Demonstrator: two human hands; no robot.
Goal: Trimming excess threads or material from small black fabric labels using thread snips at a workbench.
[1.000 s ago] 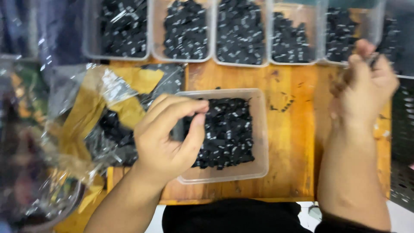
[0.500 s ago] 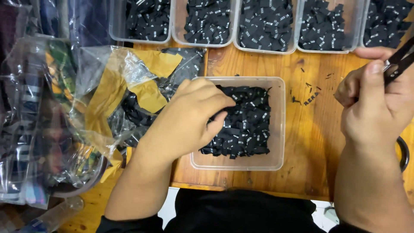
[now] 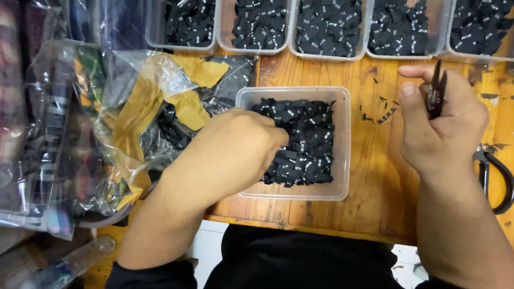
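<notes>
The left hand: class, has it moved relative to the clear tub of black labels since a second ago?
Yes. The left hand, earlier hovering over the clear tub's left half with fingers pinched, has dropped lower, its fingertips now in the black labels.

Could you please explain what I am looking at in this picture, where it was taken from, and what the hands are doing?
There is no machine here: a person works with two bare hands, and the camera sits on their head, looking down at a wooden table. The left hand reaches into a clear plastic tub filled with small black cloth labels, fingers among them. The right hand is raised beside the tub with its grip closed on a small black cutting tool. Along the far edge stands a row of similar tubs, also full of black labels. To the left lie crumpled clear plastic bags with yellow paper inside. A pair of black scissors lies at the right edge.
</notes>
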